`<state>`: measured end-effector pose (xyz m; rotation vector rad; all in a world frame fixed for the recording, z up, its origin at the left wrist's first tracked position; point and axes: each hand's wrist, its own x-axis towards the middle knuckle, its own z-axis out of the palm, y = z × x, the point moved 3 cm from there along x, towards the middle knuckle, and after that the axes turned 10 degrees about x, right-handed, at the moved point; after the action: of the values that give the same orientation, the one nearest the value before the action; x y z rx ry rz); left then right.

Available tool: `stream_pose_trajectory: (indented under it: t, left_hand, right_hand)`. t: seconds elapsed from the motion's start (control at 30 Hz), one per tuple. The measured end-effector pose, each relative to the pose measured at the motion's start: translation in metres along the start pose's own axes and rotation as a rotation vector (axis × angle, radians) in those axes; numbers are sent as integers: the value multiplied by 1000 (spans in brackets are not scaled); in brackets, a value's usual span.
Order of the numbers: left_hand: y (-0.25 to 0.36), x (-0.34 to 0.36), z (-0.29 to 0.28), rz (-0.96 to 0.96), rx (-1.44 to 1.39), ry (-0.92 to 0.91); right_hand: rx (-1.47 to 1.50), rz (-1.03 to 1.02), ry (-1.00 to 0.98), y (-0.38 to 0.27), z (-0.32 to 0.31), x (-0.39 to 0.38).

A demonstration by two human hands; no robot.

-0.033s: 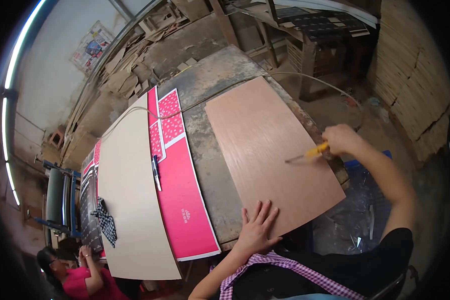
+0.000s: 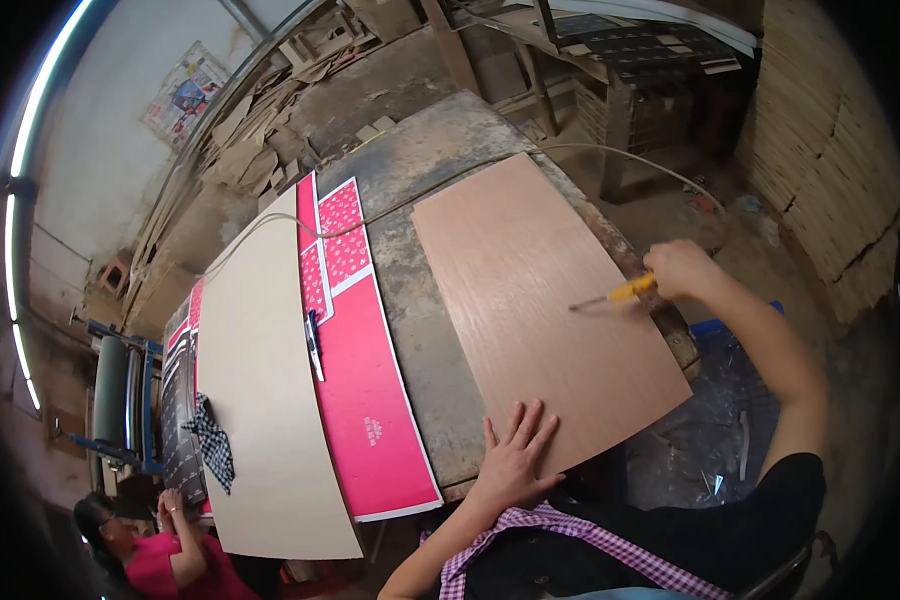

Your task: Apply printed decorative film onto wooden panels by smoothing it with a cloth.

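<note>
A thin reddish-brown wood sheet [image 2: 530, 290] lies along the right side of the worn table. Spread on its near edge, my left hand [image 2: 517, 468] rests flat with fingers apart, holding nothing. My right hand [image 2: 685, 270] is closed around the yellow handle of a slim-shafted tool [image 2: 625, 291], much like a screwdriver. The shaft points left over the sheet; whether its tip touches the wood I cannot tell. To the left lie pink printed sheets [image 2: 380, 400], partly under a large cream board [image 2: 260, 400]. A dark-and-white cutter or pen [image 2: 314, 345] lies at the board's edge.
A cable [image 2: 400, 207] runs across the table [image 2: 420, 370]. A checked cloth [image 2: 210, 443] lies on the cream board. At lower left sits another person [image 2: 175, 560], near a roller machine [image 2: 120, 395]. A blue crate [image 2: 705, 420] with clear plastic stands by my right arm.
My right hand and the yellow-handled tool have shifted slightly away from me. My left hand and the wood sheet stay put.
</note>
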<state>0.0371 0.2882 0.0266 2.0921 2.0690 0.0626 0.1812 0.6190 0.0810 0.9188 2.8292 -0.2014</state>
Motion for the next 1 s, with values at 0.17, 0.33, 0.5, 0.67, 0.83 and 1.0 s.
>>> stream_pose_trajectory:
  t: [0.17,0.33,0.5,0.67,0.83,1.0]
  left_hand:
    - [-4,-2,9,-6,-40,15]
    - [-8,-2,10,-12,-45,-11]
    - [-9,-2,10,-5,-64,1]
    - [-12,-1,8,-4,-86,4]
    - [-15,-2,8,1,-116,-2]
    - [-19,-3,10,-2,-142,0]
  right_hand:
    - [-37,126,106,17,3,65]
    - [60,235,109,-17,-12,116]
    - [104,192,95,-54,-17,151]
    - [115,195,92,-71,-11,181]
    - [86,178,95,-84,-9,195]
    - [74,75,9,-111,-12,196]
